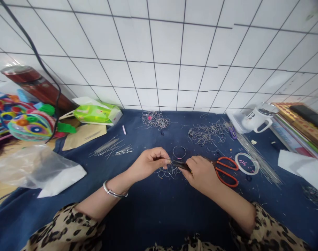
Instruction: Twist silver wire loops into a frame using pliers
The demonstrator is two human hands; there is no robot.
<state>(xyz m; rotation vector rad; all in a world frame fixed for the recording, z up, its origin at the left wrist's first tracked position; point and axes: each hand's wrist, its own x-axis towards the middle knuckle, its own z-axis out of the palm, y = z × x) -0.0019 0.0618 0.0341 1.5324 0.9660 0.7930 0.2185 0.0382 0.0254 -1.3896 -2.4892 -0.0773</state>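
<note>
My left hand (149, 162) is closed in a pinch on a thin metal wire (167, 166) above a small tangle of wire bits on the dark blue cloth (148, 209). My right hand (200, 172) is closed round a dark tool (180, 165) whose tip meets the wire at my left fingertips. Red-handled scissors (226, 170) lie right beside my right hand. A small wire ring (179, 152) lies just behind the hands.
Wire tangles (155, 120) (207, 132) and straight wire bundles (110, 148) (258, 157) lie on the cloth. A white lid with pink beads (247, 164), a white mug (256, 118), stacked books (300, 125), a green packet (96, 113), colourful craftwork (28, 123) and a plastic bag (30, 167) surround them.
</note>
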